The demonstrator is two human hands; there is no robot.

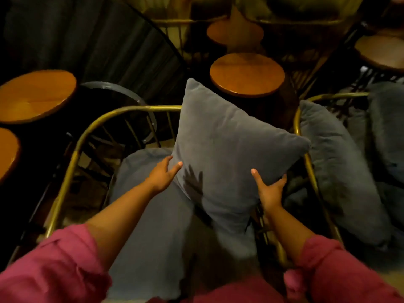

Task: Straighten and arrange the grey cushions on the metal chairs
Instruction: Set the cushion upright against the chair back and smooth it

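Note:
A square grey cushion (227,149) is held up over the brass-coloured metal chair (72,158), turned like a diamond with one corner pointing up. My left hand (162,174) grips its lower left edge, fingers behind and thumb in front. My right hand (270,189) grips its lower right edge the same way. Under it a grey seat cushion (144,211) lies on the chair's seat. A second brass chair (328,96) to the right holds another grey cushion (336,169) leaning against its side.
Round wooden side tables stand close by: one behind the chair (247,73), one at the left (32,95), one at the far left edge (7,149), more at the back (235,32) and right (380,51). A dark ribbed wall (87,40) curves at upper left.

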